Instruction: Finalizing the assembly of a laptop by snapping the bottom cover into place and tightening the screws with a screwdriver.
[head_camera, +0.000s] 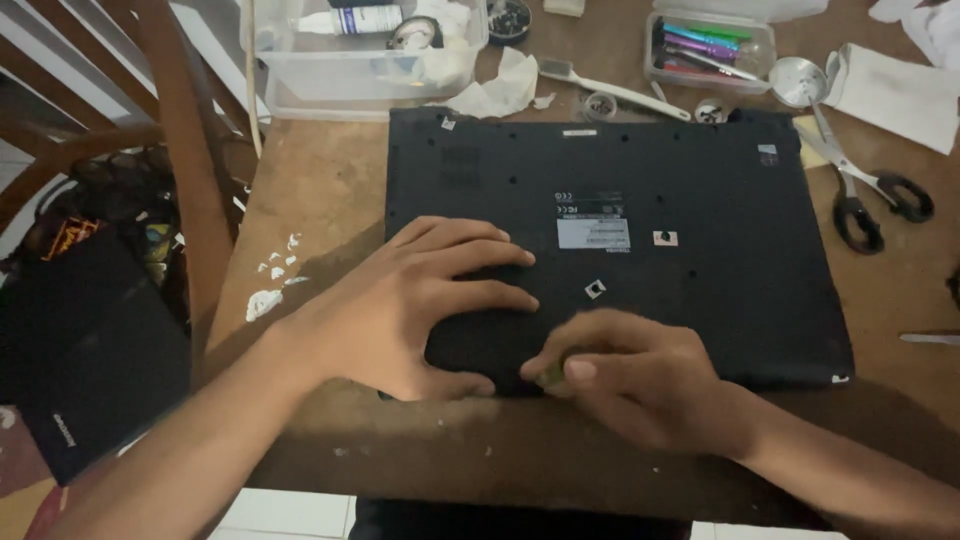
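Chair back (185, 150): brown wood, standing just off the left edge of the tabletop (320, 190), apart from the work.
White flecks (272, 285): small scraps or smears lying on the bare wood left of the laptop; better kept away from the wrist that passes near them.
Clear tub (365, 55): at the far edge, holding a bottle and tissue, well apart from both hands.
Left hand (405, 310): open, fingers spread flat on the near-left corner of the laptop's underside, thumb along the near edge. As I see it, this is the steadying hand, and an even downward press should stop the case from skating.
Laptop (690, 230): black, lying bottom up in the middle of the tabletop, with a pale label and small stickers on the panel.
Right hand (625, 375): curled at the near edge, fingertips pinched on something small and dull-coloured; what it is I cannot tell. I'd judge short, gentle moves best here, kept close beside the left thumb.
Pen box (705, 50): clear, with coloured pens, at the far side.
Scissors (865, 195): black-handled, lying right of the laptop, out of the way.
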